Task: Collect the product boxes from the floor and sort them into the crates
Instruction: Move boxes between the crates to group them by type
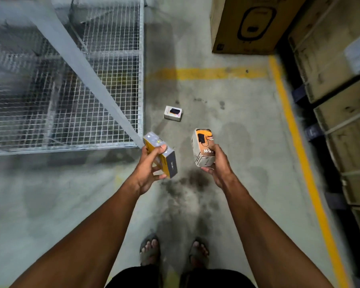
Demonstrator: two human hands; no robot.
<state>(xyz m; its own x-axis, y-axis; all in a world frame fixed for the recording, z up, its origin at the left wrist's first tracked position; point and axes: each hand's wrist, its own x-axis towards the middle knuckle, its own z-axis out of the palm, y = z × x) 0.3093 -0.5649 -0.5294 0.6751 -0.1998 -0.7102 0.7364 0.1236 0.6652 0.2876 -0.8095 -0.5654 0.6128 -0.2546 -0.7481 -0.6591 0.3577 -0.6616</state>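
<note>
My left hand [149,169] grips a yellow and grey product box [163,155], held at waist height above the floor. My right hand [217,165] grips a white and orange product box [202,146] marked with a charger picture, standing upright. A third small white box [173,113] with a dark picture lies on the concrete floor a step ahead of my feet. No crate shows in view.
A wire-mesh cage [71,84] fills the left side. A large brown carton [249,23] stands ahead on the right. Stacked cartons on pallets [345,113] line the right edge behind a yellow floor line [299,142]. My sandalled feet [173,252] stand below.
</note>
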